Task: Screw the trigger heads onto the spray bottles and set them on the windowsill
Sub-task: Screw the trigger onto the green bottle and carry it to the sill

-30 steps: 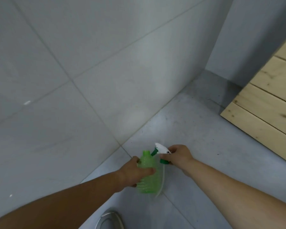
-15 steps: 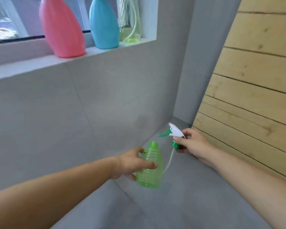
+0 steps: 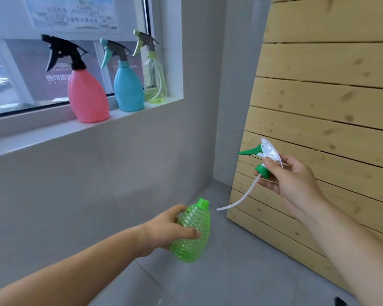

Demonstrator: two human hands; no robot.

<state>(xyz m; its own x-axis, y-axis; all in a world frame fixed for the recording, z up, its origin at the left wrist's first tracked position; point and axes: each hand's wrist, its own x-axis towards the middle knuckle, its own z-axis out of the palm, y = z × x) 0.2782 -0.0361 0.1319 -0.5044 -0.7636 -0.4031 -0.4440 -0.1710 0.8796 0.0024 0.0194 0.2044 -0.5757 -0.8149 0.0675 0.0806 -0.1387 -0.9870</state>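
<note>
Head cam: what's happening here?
A person is mid-assembly. The left hand grips an uncapped ribbed green bottle. The right hand holds the trigger head apart from it, with the dip tube outside the neck. A pink bottle, a blue bottle and a clear yellowish bottle stand capped on the windowsill.

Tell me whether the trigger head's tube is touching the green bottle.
Apart: the head view shows a clear gap between the tube and the green bottle.

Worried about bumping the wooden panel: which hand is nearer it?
Right. The right hand, holding the trigger head, is in front of the panel; the left hand, gripping the green bottle, is further left.
</note>
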